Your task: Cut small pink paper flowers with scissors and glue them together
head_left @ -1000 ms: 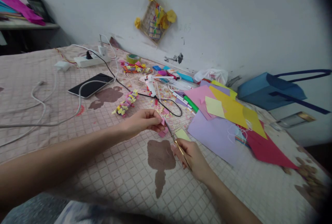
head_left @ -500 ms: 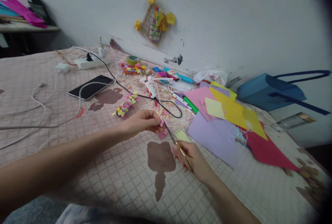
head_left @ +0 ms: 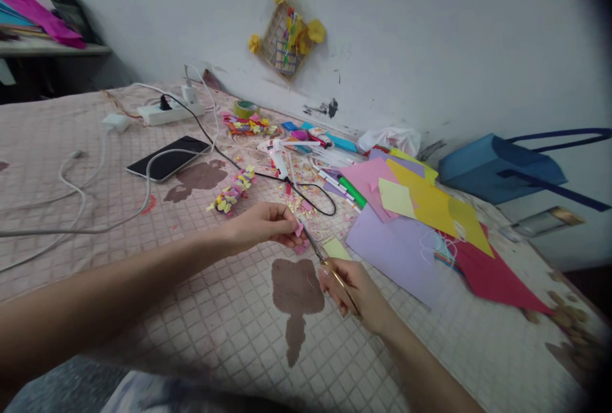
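Between thumb and fingers, my left hand [head_left: 273, 223] pinches a small piece of pink paper [head_left: 299, 229]. My right hand [head_left: 351, 289] is closed round the gold handles of a pair of scissors [head_left: 313, 244], whose blades point up and left at the paper. The blades look nearly closed; whether they touch the paper I cannot tell. More pink paper lies under my left fingertips. A pale yellow paper piece [head_left: 336, 249] rests just beyond my right hand. Small paper scraps [head_left: 306, 206] are scattered behind both hands.
A white glue gun [head_left: 278, 159] with a black cord stands behind my hands. To the left are a paper-flower strip [head_left: 232, 191], a tablet [head_left: 167, 158], a power strip [head_left: 169, 113] and loose cables. Coloured sheets [head_left: 389, 253], a green marker [head_left: 351, 190] and a blue bag [head_left: 500, 167] are on the right.
The scissor blades seem slightly more closed, and the pink piece has tilted a little in my left fingers. Both hands stay in nearly the same place.
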Tool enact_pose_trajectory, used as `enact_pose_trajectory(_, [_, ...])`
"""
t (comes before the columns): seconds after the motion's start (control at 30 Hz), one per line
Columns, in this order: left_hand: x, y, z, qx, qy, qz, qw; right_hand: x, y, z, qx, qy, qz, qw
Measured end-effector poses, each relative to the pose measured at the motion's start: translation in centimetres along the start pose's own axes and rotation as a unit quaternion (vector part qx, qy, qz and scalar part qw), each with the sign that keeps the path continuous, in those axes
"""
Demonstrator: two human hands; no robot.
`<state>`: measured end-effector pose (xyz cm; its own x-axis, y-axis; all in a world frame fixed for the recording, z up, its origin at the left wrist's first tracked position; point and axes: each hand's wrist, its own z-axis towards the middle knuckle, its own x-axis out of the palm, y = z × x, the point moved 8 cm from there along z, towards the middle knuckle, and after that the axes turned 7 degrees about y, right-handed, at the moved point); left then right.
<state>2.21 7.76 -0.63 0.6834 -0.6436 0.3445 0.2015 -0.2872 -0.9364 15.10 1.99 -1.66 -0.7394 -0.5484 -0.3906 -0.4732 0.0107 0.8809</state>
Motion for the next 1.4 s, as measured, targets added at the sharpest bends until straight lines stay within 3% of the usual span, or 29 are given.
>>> enact_pose_trajectory(1.4, [0.11,0.11,0.03,-0.003,0.007,-0.015,1.000,-0.47,-0.25,0.02,-0.001,-0.002,-0.051,0.999])
